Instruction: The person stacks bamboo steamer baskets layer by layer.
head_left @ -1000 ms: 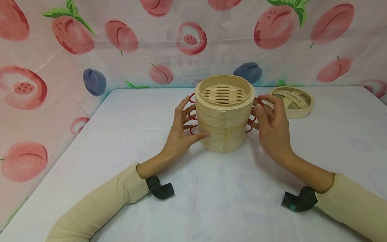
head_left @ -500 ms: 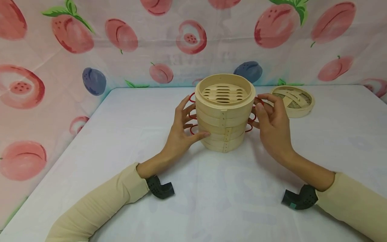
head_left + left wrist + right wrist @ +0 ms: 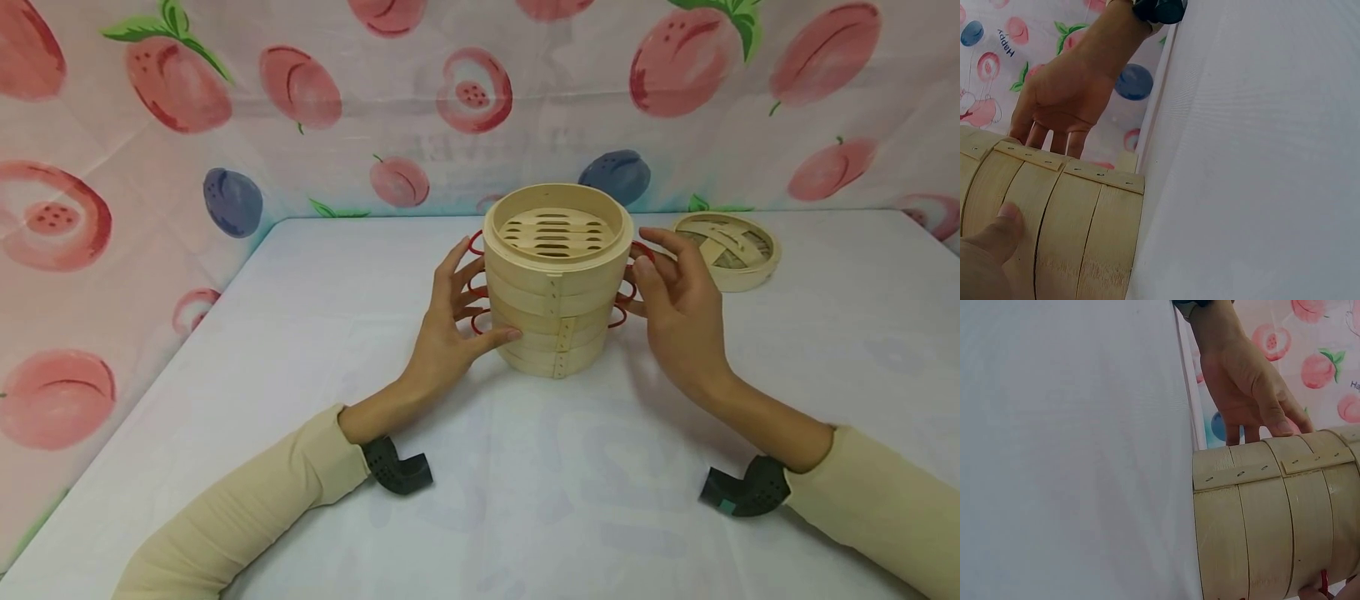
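Note:
A bamboo steamer [image 3: 551,308] of three stacked tiers stands upright on the table, its slotted top tier uncovered. Red loop handles stick out on both sides. My left hand [image 3: 442,342] holds the stack's left side, thumb across the front and fingers behind by the loops. On the other side, my right hand [image 3: 684,325] pinches the upper red handle [image 3: 647,247] between thumb and fingers. The left wrist view has my left thumb [image 3: 999,234] flat on the bamboo. Only fingertips [image 3: 1310,593] of my right hand show beside a red loop [image 3: 1324,580] in the right wrist view.
A round woven bamboo lid [image 3: 731,250] lies on the table behind my right hand. The white tablecloth [image 3: 525,500] covers the table, and a fruit-print curtain [image 3: 300,167] hangs along its back and left. Dark devices [image 3: 397,467] sit at both wrists.
My right hand has shifted very slightly to the right, with its fingers still at the upper handle. The left hand and the steamer look unmoved.

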`<state>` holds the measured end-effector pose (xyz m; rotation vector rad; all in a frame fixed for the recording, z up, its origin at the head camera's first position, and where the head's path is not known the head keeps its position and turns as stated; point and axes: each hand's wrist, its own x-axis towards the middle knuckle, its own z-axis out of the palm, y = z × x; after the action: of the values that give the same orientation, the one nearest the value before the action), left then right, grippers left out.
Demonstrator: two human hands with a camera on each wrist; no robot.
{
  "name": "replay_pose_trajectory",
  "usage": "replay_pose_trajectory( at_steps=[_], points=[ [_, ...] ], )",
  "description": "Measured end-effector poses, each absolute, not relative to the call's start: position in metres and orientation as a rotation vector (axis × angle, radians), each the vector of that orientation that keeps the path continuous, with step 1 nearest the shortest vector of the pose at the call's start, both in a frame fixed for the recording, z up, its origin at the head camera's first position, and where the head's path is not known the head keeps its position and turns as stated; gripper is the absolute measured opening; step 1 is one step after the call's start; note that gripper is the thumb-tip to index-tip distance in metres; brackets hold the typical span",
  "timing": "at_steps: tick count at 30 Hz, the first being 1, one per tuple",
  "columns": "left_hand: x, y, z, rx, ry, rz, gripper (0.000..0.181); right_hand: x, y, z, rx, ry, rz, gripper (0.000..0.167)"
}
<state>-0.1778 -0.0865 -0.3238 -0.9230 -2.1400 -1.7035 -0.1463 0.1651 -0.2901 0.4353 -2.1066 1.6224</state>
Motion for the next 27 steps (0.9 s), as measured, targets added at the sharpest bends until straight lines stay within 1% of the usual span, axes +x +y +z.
replay_pose_trajectory(
  at_steps=[6, 14, 19, 27],
  points=[
    [-0.173, -0.086, -0.320, -0.910, -2.159, -1.698, 0.104, -0.146, 0.166, -0.291, 0.443, -2.108, 1.609, 0.038],
    [-0.157, -0.083, -0.300, -0.903, -2.146, -1.766, 0.101, -0.147, 0.169, -0.289, 0.442, -2.171, 1.529, 0.039],
    [-0.155, -0.083, -0.297, -0.873, -2.183, -1.764, 0.101, -0.148, 0.171, -0.288, 0.458, -2.189, 1.518, 0.037],
    [-0.156, -0.083, -0.297, -0.863, -2.196, -1.773, 0.101, -0.152, 0.180, -0.279, 0.537, -2.265, 1.618, 0.038]
  ],
)
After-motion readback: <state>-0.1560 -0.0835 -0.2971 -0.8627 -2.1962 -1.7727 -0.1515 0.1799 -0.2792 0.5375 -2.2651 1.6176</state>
